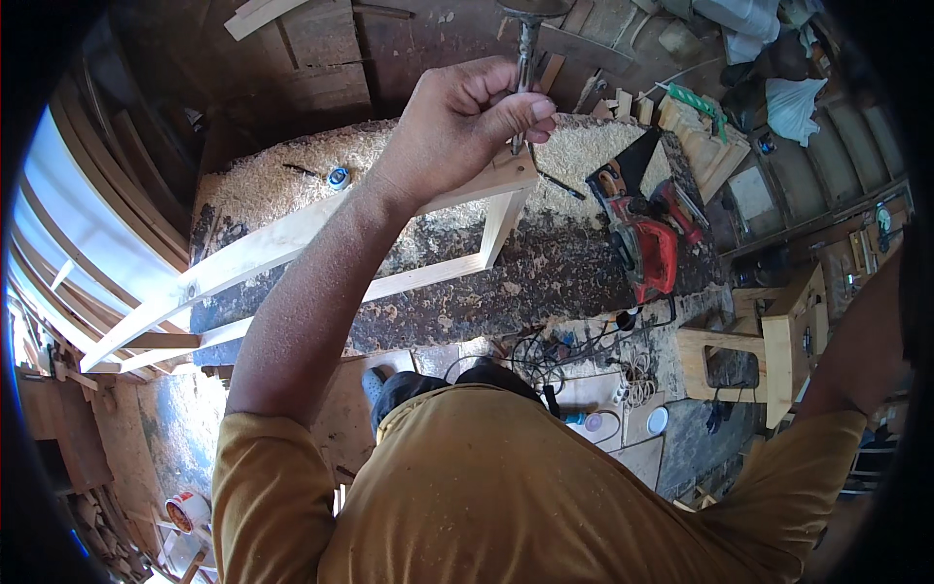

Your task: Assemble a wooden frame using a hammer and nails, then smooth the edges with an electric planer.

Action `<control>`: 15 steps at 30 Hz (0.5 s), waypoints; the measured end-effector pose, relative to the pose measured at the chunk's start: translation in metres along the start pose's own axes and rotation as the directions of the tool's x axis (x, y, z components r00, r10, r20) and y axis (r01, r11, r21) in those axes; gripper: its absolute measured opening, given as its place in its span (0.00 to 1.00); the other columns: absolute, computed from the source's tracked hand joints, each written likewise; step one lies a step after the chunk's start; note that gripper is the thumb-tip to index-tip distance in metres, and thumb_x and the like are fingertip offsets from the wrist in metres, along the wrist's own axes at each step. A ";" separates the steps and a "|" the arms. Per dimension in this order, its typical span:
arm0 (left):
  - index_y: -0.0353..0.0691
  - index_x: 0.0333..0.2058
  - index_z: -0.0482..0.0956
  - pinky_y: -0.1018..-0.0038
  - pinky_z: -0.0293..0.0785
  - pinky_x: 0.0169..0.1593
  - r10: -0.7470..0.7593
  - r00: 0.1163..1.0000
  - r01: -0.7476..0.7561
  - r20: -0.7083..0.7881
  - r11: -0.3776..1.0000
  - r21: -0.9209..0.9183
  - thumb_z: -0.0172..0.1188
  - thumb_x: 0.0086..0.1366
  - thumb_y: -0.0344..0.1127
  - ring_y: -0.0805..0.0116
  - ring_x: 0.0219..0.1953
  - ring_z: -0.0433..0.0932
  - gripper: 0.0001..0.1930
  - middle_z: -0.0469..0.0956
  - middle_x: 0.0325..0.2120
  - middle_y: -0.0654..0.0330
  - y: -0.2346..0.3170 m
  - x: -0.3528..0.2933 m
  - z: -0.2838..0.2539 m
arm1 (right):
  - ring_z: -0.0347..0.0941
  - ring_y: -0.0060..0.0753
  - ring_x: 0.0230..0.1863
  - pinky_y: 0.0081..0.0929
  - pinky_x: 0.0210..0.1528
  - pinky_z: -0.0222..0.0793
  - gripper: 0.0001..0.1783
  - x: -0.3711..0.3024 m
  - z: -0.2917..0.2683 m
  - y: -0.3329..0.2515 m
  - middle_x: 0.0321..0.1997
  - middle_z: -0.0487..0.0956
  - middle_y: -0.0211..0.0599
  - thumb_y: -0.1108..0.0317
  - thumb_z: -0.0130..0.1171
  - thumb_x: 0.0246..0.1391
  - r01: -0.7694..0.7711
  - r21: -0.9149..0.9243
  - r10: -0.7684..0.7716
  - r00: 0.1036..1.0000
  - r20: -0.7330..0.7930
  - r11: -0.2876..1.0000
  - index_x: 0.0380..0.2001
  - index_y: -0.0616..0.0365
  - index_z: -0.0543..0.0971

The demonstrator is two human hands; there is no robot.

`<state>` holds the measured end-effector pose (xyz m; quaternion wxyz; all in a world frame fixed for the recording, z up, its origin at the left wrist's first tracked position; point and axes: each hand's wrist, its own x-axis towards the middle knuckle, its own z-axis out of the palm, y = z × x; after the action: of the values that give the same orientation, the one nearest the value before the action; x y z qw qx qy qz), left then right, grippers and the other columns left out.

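My left hand [467, 117] is raised over the far corner of a pale wooden frame [292, 243] and is closed around the thin metal shaft of a hand tool [526, 54]. The shaft stands nearly upright, its lower tip meeting the frame's corner joint [511, 170]. The tool's upper end runs off the top of the picture. The frame lies flat across a workbench [545, 273] covered in sawdust. My right forearm [861, 350] rises along the right edge, and that hand is out of the picture.
A red power saw [647, 248] and a dark-bladed handsaw [632, 161] lie on the bench right of the frame. A small blue round object [338, 177] sits in the shavings. An unfinished wooden stool [778, 341], cables and a tin [185, 511] are on the floor.
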<state>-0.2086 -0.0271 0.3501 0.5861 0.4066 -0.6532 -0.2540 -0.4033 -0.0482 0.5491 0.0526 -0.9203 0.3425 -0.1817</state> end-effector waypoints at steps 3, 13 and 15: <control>0.37 0.34 0.76 0.76 0.77 0.43 -0.037 0.999 0.037 -0.007 0.999 -0.001 0.55 0.65 0.37 0.74 0.37 0.80 0.09 0.81 0.29 0.60 0.001 -0.008 -0.005 | 0.68 0.30 0.22 0.32 0.29 0.68 0.13 0.004 0.026 -0.027 0.22 0.71 0.36 0.62 0.50 0.60 -0.066 -0.106 0.078 0.990 0.118 0.992 0.28 0.60 0.71; 0.35 0.35 0.76 0.76 0.77 0.42 0.060 0.995 -0.054 0.086 0.996 -0.064 0.54 0.65 0.35 0.73 0.35 0.80 0.09 0.80 0.28 0.60 0.001 -0.009 0.000 | 0.64 0.20 0.20 0.22 0.26 0.66 0.11 0.006 -0.080 0.185 0.24 0.70 0.34 0.61 0.54 0.58 0.080 -0.316 -0.062 0.996 0.067 0.945 0.32 0.60 0.71; 0.35 0.34 0.76 0.76 0.77 0.42 0.029 0.997 -0.028 0.069 1.000 -0.014 0.54 0.65 0.36 0.73 0.35 0.80 0.09 0.80 0.28 0.60 0.004 -0.012 -0.005 | 0.64 0.20 0.20 0.22 0.26 0.66 0.11 0.015 -0.069 0.184 0.25 0.70 0.34 0.61 0.53 0.58 0.132 -0.324 -0.122 0.991 0.052 0.937 0.32 0.59 0.72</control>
<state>-0.2047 -0.0146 0.3473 0.5693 0.3842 -0.6772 -0.2640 -0.5310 -0.1955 0.5771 -0.1070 -0.9392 0.3068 -0.1110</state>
